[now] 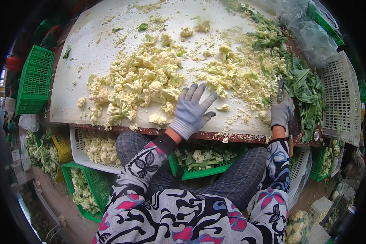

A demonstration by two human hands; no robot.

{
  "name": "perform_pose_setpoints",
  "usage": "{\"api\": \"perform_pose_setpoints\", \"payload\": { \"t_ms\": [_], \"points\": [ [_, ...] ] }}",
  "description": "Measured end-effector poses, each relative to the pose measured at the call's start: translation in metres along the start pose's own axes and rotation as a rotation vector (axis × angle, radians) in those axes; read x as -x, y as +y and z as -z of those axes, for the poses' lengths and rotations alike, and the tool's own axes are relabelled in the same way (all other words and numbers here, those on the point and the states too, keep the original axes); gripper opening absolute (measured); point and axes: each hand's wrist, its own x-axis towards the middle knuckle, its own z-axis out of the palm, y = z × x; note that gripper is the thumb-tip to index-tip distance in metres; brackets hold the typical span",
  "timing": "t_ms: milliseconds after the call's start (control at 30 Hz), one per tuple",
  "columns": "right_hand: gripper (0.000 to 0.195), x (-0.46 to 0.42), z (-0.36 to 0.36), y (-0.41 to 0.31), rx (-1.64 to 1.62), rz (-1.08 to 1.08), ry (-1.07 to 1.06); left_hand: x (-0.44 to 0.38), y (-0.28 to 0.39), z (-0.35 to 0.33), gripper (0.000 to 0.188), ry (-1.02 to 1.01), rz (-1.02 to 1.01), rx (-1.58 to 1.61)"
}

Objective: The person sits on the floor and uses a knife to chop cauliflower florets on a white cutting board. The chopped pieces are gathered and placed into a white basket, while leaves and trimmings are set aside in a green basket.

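My left hand [194, 108], in a grey-white knit glove with dark fingertips, is spread palm down at the near part of the white tabletop [70, 103]. Its fingers are apart and nothing shows in its grip. Just left of it lies a heap of cauliflower florets [152, 79]. My right hand [281, 111], gloved too, is closed around a knife [281, 88] at the table's right side; only a short part of the metal shows. Small cauliflower pieces [247, 82] lie beside that hand, and green cauliflower leaves [305, 82] are piled to its right.
A white plastic crate [341, 97] stands on its side at the right, below clear plastic film [308, 36]. Green crates stand left [35, 80] and lower left [100, 183]. Under the near edge are a white basket [76, 149] of florets and a green crate [201, 174] of trimmings.
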Motion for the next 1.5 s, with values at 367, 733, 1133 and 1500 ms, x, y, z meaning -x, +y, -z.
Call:
{"api": "perform_pose_setpoints", "payload": {
  "t_ms": [367,733,1133,1500],
  "points": [
    [0.036,-0.036,-0.022,-0.084,-0.121,0.37,-0.086,-0.067,-0.01,-0.049,0.026,-0.12,-0.01,-0.031],
    [0.037,0.186,0.066,-0.175,-1.359,0.155,-0.213,0.019,0.015,0.062,0.046,0.267,1.1,1.993],
    [0.034,0.297,0.007,-0.103,-0.225,0.586,-0.735,0.221,-0.133,0.199,0.048,0.925,0.995,1.824],
    [0.028,0.294,0.001,-0.09,-0.43,0.544,-0.747,0.311,-0.173,0.174,0.08,0.703,1.393,0.608]
  ]
}}
